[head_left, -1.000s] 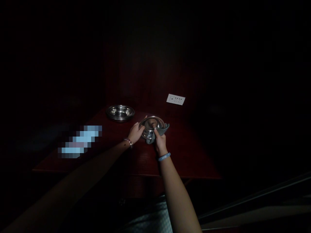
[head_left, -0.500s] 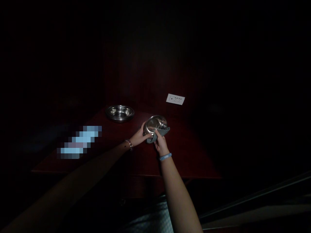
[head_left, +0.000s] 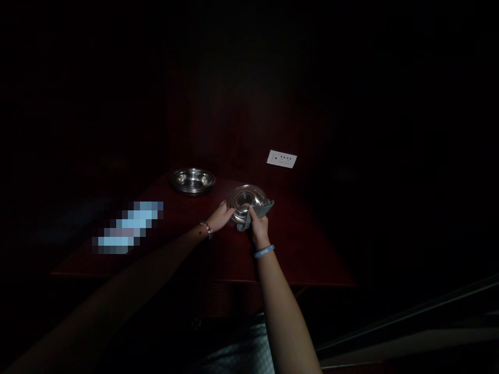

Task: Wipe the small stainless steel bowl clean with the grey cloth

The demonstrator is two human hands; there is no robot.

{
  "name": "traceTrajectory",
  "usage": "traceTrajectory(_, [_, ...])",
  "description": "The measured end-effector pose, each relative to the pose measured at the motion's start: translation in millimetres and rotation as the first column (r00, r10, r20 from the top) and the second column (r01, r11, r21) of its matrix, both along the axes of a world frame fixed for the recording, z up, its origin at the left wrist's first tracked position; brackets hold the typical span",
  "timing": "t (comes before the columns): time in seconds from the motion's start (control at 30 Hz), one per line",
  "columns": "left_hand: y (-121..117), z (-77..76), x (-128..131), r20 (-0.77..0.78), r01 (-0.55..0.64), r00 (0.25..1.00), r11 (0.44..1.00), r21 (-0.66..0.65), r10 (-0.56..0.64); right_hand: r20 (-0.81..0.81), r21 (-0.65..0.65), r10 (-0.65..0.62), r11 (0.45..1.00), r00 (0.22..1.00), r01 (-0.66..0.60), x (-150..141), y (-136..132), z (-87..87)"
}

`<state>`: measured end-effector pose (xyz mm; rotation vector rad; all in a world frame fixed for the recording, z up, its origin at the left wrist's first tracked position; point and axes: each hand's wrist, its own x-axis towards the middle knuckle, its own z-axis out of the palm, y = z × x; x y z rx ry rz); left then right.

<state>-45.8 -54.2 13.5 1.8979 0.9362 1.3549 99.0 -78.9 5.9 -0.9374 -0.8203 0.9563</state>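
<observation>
Between my hands a shiny metal bowl (head_left: 242,196) is held tilted above the dark red table. My left hand (head_left: 221,215), with a beaded bracelet at its wrist, grips the bowl's left rim, thumb on the near side. A grey-green cloth (head_left: 265,209) is folded over the bowl's lower right edge. My right hand (head_left: 259,227), wearing a blue wristband, pinches that cloth against the metal with its thumb on top. Its other fingers are mostly hidden under the cloth.
Metal bowls (head_left: 193,182), seemingly stacked, stand at the back left of the table (head_left: 218,262). A pixelated bright patch (head_left: 132,226) lies at the left. A white socket panel (head_left: 281,159) is on the back wall. Surroundings are very dark.
The bowl has turned in my hands, so that its round centre shows more squarely. My left hand has shifted slightly left along the rim. The stacked bowls have not moved.
</observation>
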Motion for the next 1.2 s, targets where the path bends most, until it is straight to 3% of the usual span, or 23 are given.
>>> traceTrajectory(0.33, [-6.1, 18.0, -12.1, -0.137, -0.172, 0.976, 0.985, -0.018, 0.168, 0.302, -0.020, -0.103, 0.993, 0.948, 0.115, 4.5, -2.3, 2.9])
traceTrajectory(0.63, [-12.8, 13.7, -8.9, -0.205, -0.158, 0.962, 0.981, 0.110, 0.178, 0.267, -0.040, -0.226, 0.969, 0.937, 0.245, 10.2, 2.4, -1.5])
traceTrajectory(0.8, [-27.1, 26.3, -11.7, -0.258, -0.210, 0.918, 0.920, 0.330, 0.302, 0.203, -0.070, -0.291, 0.948, 0.935, 0.310, 14.8, 4.7, -4.8])
traceTrajectory(0.97, [-37.7, 33.1, -9.2, -0.423, -0.039, 0.865, 0.878, 0.478, 0.269, 0.155, -0.086, -0.308, 0.942, 0.939, 0.324, 18.0, 7.4, -9.6])
traceTrajectory(1.2, [-34.5, 33.7, -7.5, -0.560, 0.161, 0.812, 0.861, 0.483, 0.162, 0.214, -0.099, -0.308, 0.937, 0.927, 0.334, 18.2, 6.1, -6.3])
